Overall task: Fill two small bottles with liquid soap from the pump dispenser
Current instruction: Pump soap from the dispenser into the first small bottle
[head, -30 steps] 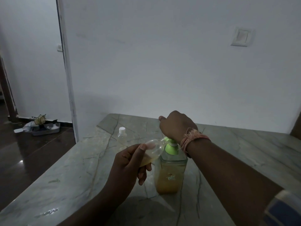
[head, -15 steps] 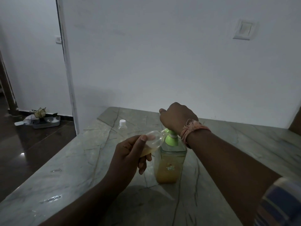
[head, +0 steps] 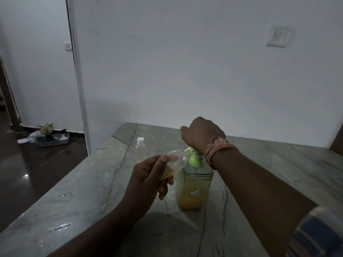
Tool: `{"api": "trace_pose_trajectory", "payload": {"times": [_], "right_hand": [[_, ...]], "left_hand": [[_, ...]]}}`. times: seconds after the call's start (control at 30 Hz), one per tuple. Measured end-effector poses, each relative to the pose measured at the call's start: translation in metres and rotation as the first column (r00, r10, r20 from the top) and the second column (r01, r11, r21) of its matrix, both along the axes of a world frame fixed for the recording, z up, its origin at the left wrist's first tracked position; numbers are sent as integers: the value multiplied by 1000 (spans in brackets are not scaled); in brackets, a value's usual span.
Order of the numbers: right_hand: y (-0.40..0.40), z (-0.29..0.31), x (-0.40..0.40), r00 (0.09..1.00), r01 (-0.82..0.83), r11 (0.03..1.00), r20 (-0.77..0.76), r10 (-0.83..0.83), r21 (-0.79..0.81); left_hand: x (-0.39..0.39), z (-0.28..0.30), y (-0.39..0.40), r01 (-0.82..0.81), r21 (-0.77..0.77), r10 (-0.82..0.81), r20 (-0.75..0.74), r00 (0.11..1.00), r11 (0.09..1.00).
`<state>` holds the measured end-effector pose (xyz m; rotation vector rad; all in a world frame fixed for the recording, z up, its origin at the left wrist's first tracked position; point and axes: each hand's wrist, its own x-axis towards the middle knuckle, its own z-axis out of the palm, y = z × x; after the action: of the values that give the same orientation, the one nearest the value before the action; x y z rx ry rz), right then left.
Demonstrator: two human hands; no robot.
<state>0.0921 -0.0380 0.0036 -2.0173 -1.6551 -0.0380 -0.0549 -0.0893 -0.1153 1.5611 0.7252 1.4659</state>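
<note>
A clear pump dispenser (head: 194, 190) with a green pump and orange soap stands mid-table. My right hand (head: 202, 135) rests on top of the pump head, fingers curled over it. My left hand (head: 148, 175) grips a small clear bottle (head: 175, 162), tilted with its mouth at the green spout; some orange soap lies in its lower part. A second small bottle (head: 140, 148) with a white cap stands upright farther back on the left.
The grey marble table (head: 83, 191) has wet spots near its left edge. Dark floor lies to the left, with a tray of clutter (head: 50, 137) by the wall. A white wall runs close behind the table.
Both hands and the bottles keep their places relative to each other; only the view has tilted up slightly, shifting everything lower in frame.
</note>
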Motion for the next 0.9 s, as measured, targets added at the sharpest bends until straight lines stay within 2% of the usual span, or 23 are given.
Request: {"api": "trace_pose_trajectory", "payload": {"times": [0.2, 0.47, 0.63, 0.9], "right_hand": [[4, -9, 5, 993, 42, 999, -111, -43, -4], [1, -1, 1, 1000, 15, 999, 10, -16, 44], [3, -11, 5, 994, 23, 999, -107, -18, 46], [1, -1, 2, 999, -9, 1000, 40, 9, 13]], "left_hand": [[1, 0, 3, -3, -13, 3, 11, 1000, 1000], [0, -1, -1, 8, -8, -8, 16, 1000, 1000], [0, 0, 1, 16, -4, -16, 31, 999, 1000], [0, 1, -2, 12, 2, -12, 13, 1000, 1000]]}}
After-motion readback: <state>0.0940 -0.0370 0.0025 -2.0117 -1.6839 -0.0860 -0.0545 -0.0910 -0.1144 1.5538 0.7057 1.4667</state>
